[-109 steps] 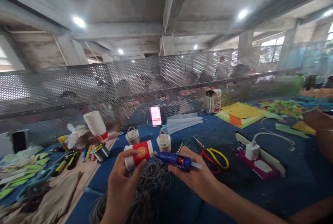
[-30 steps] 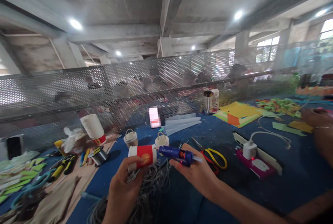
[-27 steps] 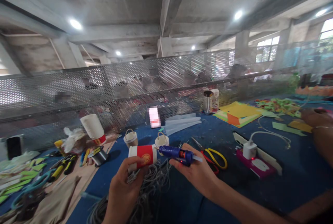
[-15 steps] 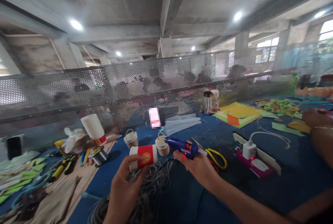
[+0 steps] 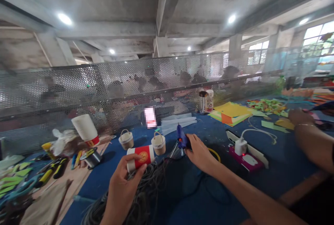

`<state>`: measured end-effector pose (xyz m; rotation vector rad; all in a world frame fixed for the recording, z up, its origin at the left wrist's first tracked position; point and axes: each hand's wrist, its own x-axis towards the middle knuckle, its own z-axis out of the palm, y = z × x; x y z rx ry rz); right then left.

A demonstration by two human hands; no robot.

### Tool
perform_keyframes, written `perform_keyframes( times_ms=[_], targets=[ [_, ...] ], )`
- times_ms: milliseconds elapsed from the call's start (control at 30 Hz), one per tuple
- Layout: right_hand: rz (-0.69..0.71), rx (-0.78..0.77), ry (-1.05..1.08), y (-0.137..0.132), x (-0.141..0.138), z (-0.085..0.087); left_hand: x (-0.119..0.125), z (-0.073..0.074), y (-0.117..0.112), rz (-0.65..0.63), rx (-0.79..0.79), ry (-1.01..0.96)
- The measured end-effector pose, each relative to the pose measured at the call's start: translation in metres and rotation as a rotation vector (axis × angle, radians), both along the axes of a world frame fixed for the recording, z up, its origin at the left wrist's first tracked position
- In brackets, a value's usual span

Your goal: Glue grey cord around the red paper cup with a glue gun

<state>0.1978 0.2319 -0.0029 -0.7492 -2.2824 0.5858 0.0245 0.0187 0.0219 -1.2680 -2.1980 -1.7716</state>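
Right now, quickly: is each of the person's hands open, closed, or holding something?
Left hand: closed around the red-and-white paper cup.
Right hand: closed around the blue glue gun.

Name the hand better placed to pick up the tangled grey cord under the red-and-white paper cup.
Right, probably. The left hand is closed round the red-and-white paper cup. The right hand grips only the blue plastic glue gun, which it could let go, and the tangled grey cord lies between both hands.
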Motion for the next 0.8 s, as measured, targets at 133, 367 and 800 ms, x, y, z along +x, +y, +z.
perform_keyframes(
  times_ms=[133,367,800],
  targets=[
    [-0.034,0.06,-0.163,0.01,-0.001,-0.016,-0.001,-0.001,0.0,0.03,-0.004,0.0],
    [-0.104,0.113,-0.334,0.014,-0.006,-0.028,0.002,0.001,0.002,-0.018,0.0,-0.103],
    [0.328,-0.22,0.14,-0.035,-0.005,0.01,0.011,0.002,-0.002,-0.049,-0.011,-0.196]
  ],
)
